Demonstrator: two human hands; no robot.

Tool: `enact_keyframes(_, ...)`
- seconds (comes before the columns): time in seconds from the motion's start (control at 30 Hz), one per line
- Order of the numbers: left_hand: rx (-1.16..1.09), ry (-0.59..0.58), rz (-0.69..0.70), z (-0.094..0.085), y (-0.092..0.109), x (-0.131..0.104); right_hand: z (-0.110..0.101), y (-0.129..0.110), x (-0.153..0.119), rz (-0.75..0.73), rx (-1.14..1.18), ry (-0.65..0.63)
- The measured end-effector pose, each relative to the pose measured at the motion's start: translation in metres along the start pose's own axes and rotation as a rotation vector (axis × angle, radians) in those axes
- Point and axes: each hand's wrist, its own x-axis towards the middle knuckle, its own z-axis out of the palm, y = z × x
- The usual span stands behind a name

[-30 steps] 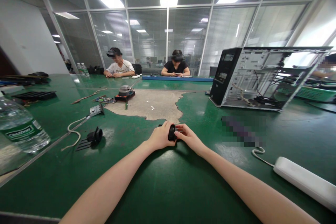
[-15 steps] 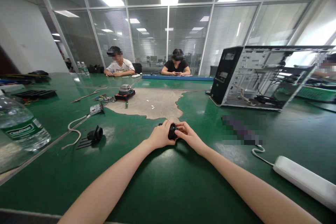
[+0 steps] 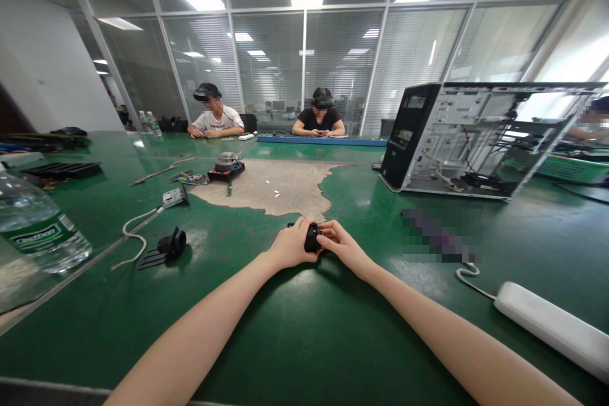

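Fingers (image 3: 328, 227) on black part (image 3: 311, 238) (small), green table (image 3: 295, 336)

Tower front (image 3: 410, 143) — seemingly "hp"; bottle label (image 3: 39, 236) — blurred.

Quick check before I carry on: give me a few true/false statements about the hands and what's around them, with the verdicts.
1. The left hand holds a black part. True.
2. The right hand lies flat on the table, away from the other hand. False: the right hand has its thumb and fingers at the black part.
3. The clear plastic bottle stands to the right of both hands. False: the clear plastic bottle is at the far left.
4. A white oblong block with a cord is on the right side. True.
5. The computer case is closed on the side facing the camera. False: the computer case is open there, with its inside showing.
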Motion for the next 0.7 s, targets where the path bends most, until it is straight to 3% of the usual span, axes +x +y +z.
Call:
enact_keyframes(0.1,0.012,0.007,0.006,0.0006,-0.0008,0.0002,-0.0011,0.0,0.0002,0.016,-0.027,0.005)
enact_keyframes(0.27,0.017,-0.014,0.007,-0.0004,-0.001,-0.0001,-0.0042,-0.0056,-0.0027,-0.028,0.022,-0.094)
enact_keyframes(0.57,0.015,-0.006,-0.009,0.0001,0.0011,-0.0001,0.0004,-0.0032,-0.0015,0.01,-0.011,0.017)
enact_keyframes(0.7,0.013,-0.012,-0.016,0.0002,0.0007,0.0,-0.0024,-0.0039,-0.0016,0.015,-0.004,-0.013)
